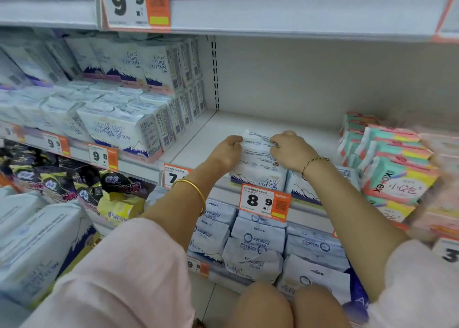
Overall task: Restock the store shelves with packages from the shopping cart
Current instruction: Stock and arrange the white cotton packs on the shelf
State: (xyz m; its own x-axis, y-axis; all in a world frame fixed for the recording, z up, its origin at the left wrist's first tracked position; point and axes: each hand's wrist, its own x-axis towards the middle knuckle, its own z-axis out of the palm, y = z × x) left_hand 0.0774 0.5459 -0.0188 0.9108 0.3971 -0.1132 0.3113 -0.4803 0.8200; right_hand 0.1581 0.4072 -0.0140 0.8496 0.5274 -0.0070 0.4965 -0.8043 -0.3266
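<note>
Your knees [263, 308] lowest, pink sleeves [124, 278] above, your left hand [224, 152] and right hand [290, 151] both grasping the white package [258, 165] at the shelf [223, 125] front edge, open shelf room behind, white stacks [129, 129] left, colourful packs [395, 171] right

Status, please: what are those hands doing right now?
Left hand, right hand: both gripping white package. Package at shelf front edge. Bare shelf behind, nothing blocking.
</note>
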